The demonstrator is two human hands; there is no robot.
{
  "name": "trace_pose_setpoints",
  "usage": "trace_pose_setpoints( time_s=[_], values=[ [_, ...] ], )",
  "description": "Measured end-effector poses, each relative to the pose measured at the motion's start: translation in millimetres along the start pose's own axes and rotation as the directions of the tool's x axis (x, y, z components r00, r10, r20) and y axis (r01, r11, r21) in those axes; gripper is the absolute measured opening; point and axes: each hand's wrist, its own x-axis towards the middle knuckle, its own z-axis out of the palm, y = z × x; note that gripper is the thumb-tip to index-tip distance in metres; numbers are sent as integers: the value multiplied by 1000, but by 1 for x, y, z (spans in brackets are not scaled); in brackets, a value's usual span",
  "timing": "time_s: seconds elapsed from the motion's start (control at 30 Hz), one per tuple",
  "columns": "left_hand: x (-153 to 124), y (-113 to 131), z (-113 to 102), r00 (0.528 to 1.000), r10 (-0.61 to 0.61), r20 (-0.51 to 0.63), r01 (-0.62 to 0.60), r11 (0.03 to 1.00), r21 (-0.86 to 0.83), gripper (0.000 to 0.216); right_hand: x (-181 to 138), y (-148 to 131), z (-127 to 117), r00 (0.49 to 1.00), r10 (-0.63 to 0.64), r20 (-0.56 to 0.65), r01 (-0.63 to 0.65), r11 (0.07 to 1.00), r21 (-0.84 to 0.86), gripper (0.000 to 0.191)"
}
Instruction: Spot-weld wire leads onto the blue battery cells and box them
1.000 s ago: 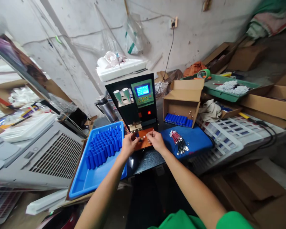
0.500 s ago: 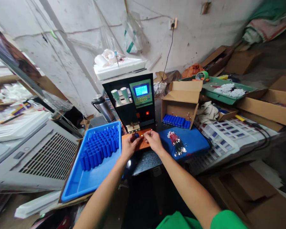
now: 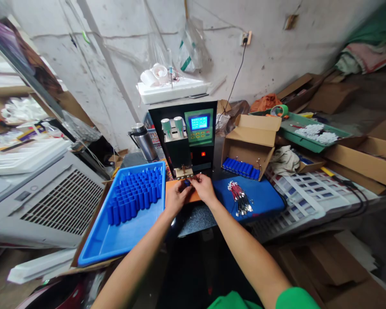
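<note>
Under the electrodes of a black spot welder [image 3: 176,150], my left hand [image 3: 176,196] is closed on a blue battery cell [image 3: 187,183], mostly hidden by the fingers. My right hand [image 3: 205,188] meets it from the right, thumb and fingertips pinched close against the cell. Whatever small thing they hold is too covered to make out. Both hands are over an orange board [image 3: 193,197]. Rows of upright blue cells [image 3: 133,193] fill the back of a blue tray [image 3: 99,244] on the left. A bundle of red and black wire leads [image 3: 240,197] with white connectors rests on a blue pad [image 3: 266,195] to the right.
Behind the pad, an open cardboard box [image 3: 249,146] contains blue cells with leads. A steel flask [image 3: 143,141] stands left of the welder. Farther right are a green tray [image 3: 328,128] with small white parts and a white plastic crate [image 3: 296,193]. A grey cooler [image 3: 51,201] borders the left.
Both hands have brought the cell up under the welder's electrodes. My right fingertips have closed in on the cell, and the small white piece seen near them is now hidden. The view shifted slightly.
</note>
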Motion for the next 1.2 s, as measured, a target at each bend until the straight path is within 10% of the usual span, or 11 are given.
trace_pose_setpoints(
  time_s=[1.2],
  values=[
    [-1,6,2,1000,-7,5,8,1000,-10,37,-6,4,-8,997,-44,62,48,996,-70,16]
  ],
)
